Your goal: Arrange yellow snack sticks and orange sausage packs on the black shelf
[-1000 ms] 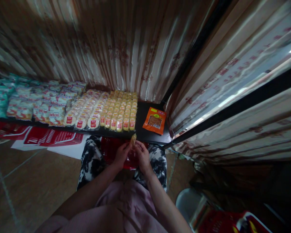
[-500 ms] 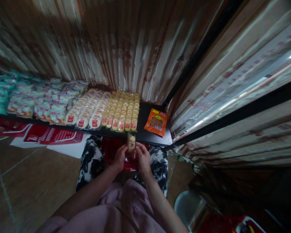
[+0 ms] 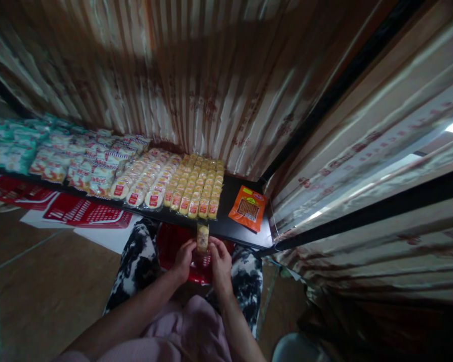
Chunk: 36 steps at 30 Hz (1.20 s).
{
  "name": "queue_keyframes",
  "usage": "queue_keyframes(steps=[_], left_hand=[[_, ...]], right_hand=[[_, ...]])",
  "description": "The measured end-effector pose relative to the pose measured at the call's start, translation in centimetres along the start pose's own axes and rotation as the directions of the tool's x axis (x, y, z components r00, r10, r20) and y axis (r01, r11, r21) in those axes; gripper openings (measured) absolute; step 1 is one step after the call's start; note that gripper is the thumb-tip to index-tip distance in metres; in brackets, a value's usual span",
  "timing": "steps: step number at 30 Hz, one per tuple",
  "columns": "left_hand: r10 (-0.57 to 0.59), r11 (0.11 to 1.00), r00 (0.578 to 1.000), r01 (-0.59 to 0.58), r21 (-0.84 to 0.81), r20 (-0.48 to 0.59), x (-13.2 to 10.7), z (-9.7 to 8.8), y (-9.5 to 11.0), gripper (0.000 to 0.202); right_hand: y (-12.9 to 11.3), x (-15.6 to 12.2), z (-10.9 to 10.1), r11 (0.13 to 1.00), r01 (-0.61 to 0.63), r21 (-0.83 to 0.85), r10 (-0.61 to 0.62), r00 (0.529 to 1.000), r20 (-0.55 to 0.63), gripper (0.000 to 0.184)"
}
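A small clear-wrapped snack cake (image 3: 203, 238) stands upright between my two hands, above a red plastic basket (image 3: 166, 246) at my knees. My left hand (image 3: 184, 259) pinches its left edge, while the fingers of my right hand (image 3: 221, 259) close on its right edge. Just beyond, rows of small yellow wrapped cakes (image 3: 196, 183) lie on a black shelf (image 3: 226, 230). Left of them come rows of round pale wrapped cakes (image 3: 145, 181). To the right, an orange snack packet (image 3: 248, 207) lies flat on the shelf.
White printed bags (image 3: 94, 161) and teal packets (image 3: 18, 146) crowd the shelf's left part. Red baskets (image 3: 86, 211) and white sheets rest beneath it. A pleated curtain (image 3: 196, 75) hangs behind, with a black frame bar (image 3: 335, 100) at right. A pale round container (image 3: 294, 349) sits low right.
The view has tilted, so the shelf and its goods appear lower and slightly farther right. Both hands keep hold of the snack cake, which has hardly turned.
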<state>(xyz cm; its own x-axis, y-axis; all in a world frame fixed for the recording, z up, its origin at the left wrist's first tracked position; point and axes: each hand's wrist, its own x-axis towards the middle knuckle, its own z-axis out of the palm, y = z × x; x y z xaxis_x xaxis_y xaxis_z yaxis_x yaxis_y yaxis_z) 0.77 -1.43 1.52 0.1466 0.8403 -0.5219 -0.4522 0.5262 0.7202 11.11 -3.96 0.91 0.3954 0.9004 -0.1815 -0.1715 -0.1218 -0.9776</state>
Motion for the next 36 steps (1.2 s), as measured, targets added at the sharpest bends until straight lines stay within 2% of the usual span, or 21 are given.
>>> queue_keyframes(steps=[6, 11, 15, 22, 24, 26, 32, 34, 36], left_hand=[[0.033, 0.999, 0.999, -0.032, -0.017, 0.030, -0.1, 0.4, 0.4, 0.026], [0.065, 0.998, 0.995, -0.066, 0.008, 0.079, -0.9, 1.0, 1.4, 0.028], [0.160, 0.980, 0.984, -0.169, 0.107, 0.084, -0.6, 1.3, 1.4, 0.027], [0.273, 0.911, 0.959, -0.282, 0.300, 0.072, 0.7, 1.6, 0.5, 0.022], [0.330, 0.859, 0.941, -0.331, 0.391, 0.071, 0.6, 1.4, 0.7, 0.019], [0.407, 0.769, 0.910, -0.387, 0.509, 0.077, 0.4, 1.2, 1.1, 0.017], [0.616, 0.436, 0.773, -0.495, 0.752, 0.151, 0.0, 0.1, 1.6, 0.016], [0.664, 0.375, 0.730, -0.512, 0.773, 0.162, 0.2, -0.3, 1.3, 0.015], [0.695, 0.353, 0.699, -0.539, 0.765, 0.172, 0.5, -0.6, 1.0, 0.016]], right_hand=[[-0.6, 0.0, 0.1, 1.000, 0.010, -0.026, -0.009, 0.999, 0.040, 0.027], [-0.9, 0.3, -0.1, 0.997, 0.020, -0.069, -0.020, 1.000, 0.001, 0.032], [-1.6, 0.3, 0.0, 0.991, 0.035, -0.131, -0.041, 0.998, -0.041, 0.038], [-1.9, 0.3, 0.2, 0.979, 0.034, -0.202, -0.036, 0.999, -0.011, 0.046], [-1.7, 0.5, 0.3, 0.976, 0.028, -0.218, -0.029, 1.000, -0.001, 0.049], [-1.4, 0.7, 0.6, 0.969, 0.039, -0.245, -0.038, 0.999, 0.010, 0.051], [-1.0, 1.2, 1.7, 0.948, 0.094, -0.304, -0.067, 0.993, 0.097, 0.047], [-0.8, 1.4, 2.0, 0.949, 0.088, -0.304, -0.056, 0.992, 0.114, 0.045], [-0.7, 1.5, 2.4, 0.952, 0.085, -0.294, -0.051, 0.991, 0.122, 0.042]])
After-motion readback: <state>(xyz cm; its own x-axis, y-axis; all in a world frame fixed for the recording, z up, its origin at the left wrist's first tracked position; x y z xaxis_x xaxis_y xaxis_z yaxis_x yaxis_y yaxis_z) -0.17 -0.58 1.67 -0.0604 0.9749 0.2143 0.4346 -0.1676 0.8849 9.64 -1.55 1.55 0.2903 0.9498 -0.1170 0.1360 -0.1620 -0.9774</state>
